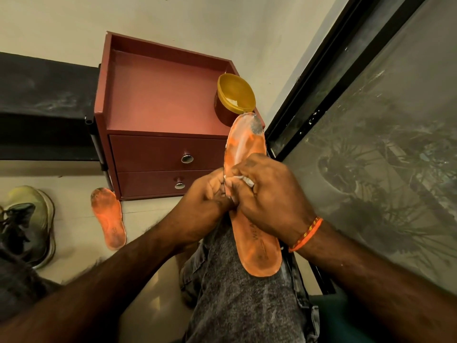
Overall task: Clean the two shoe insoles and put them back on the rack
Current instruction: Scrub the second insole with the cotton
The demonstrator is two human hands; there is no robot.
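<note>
An orange insole (249, 144) lies along my grey-jeaned knee, toe end pointing away, with whitish smears and a dark patch near the toe. My left hand (205, 196) grips its left edge at the middle. My right hand (267, 191) presses a small white cloth (243, 179) onto the insole's middle, fingers curled round the cloth. A second orange insole (108, 217), dirty and dark at toe and heel, lies on the floor to the left.
A maroon two-drawer cabinet (158, 105) stands ahead with an open yellow tub (235, 97) on its right corner. A black rack (44, 105) is at left, shoes (29, 219) lie on the floor at far left, and a dark-framed window (371, 120) runs along the right.
</note>
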